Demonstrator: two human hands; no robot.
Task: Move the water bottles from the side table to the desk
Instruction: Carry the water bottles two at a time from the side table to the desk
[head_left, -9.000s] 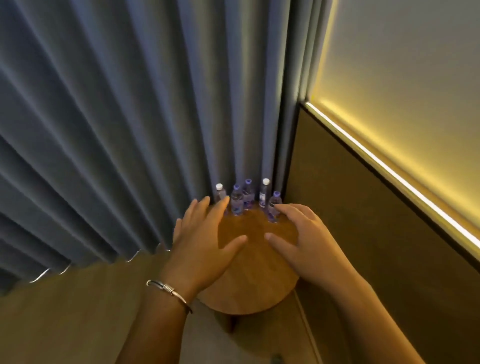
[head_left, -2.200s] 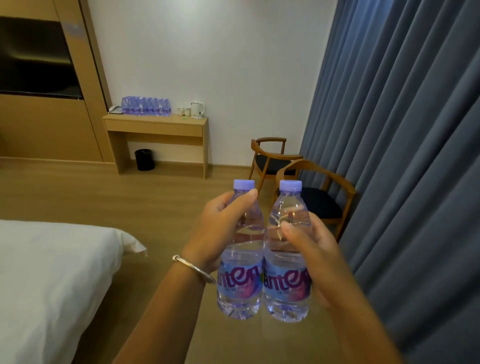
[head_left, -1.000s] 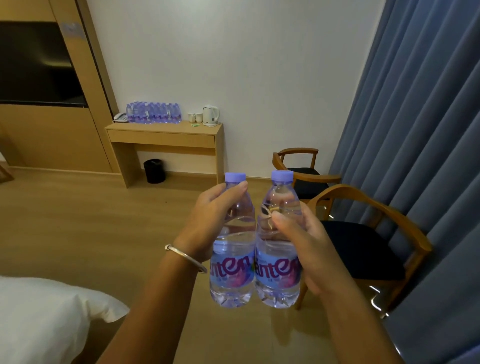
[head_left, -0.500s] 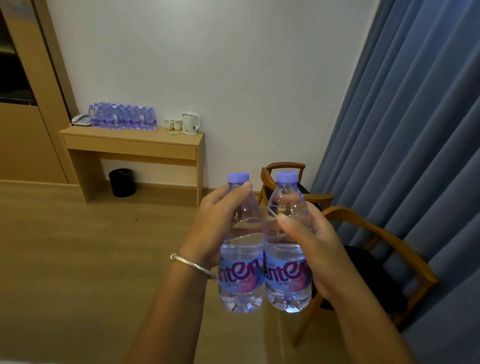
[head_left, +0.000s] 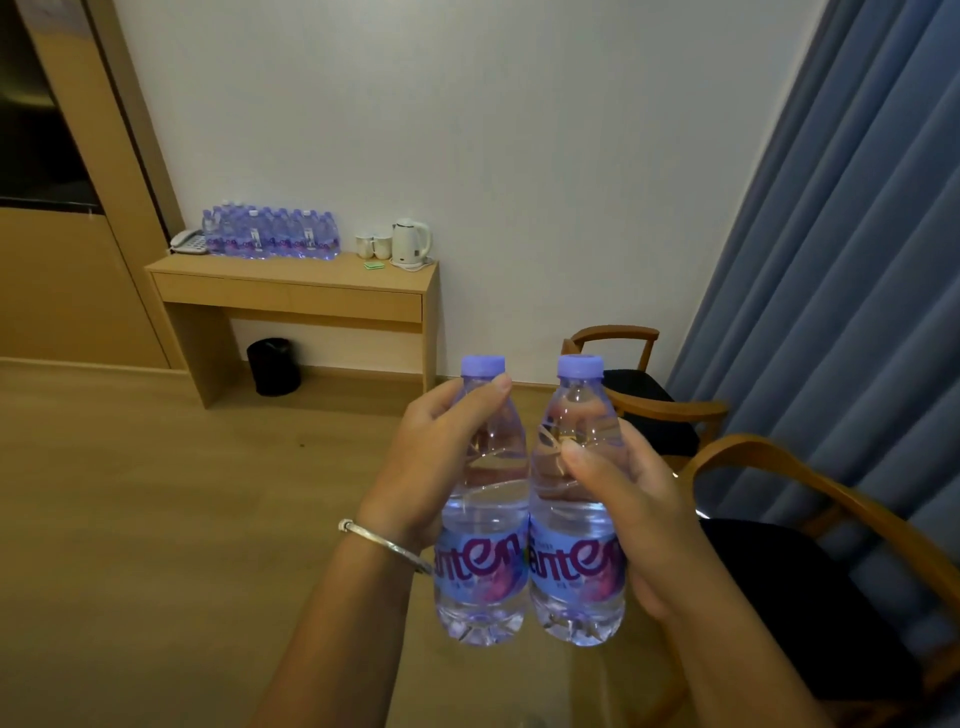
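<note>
Each hand grips one clear, ribbed plastic bottle — left hand (head_left: 441, 457), right hand (head_left: 628, 499)

You read partial purple lettering, "nten", on the label of the left bottle (head_left: 480, 564) at 6 o'clock. The right bottle (head_left: 575, 564), touching it at its 3 o'clock, shows "anten". Smaller print is illegible.

Left bottle's (head_left: 483, 519) label part-covered by the left hand (head_left: 431, 467); right bottle's (head_left: 576, 525) far side hidden behind the right hand (head_left: 623, 499). Near chair (head_left: 831, 571) cut off at right and bottom edges. Far bottles on the desk (head_left: 291, 275) too small to count. Dark panel (head_left: 31, 104) cropped at left.
</note>
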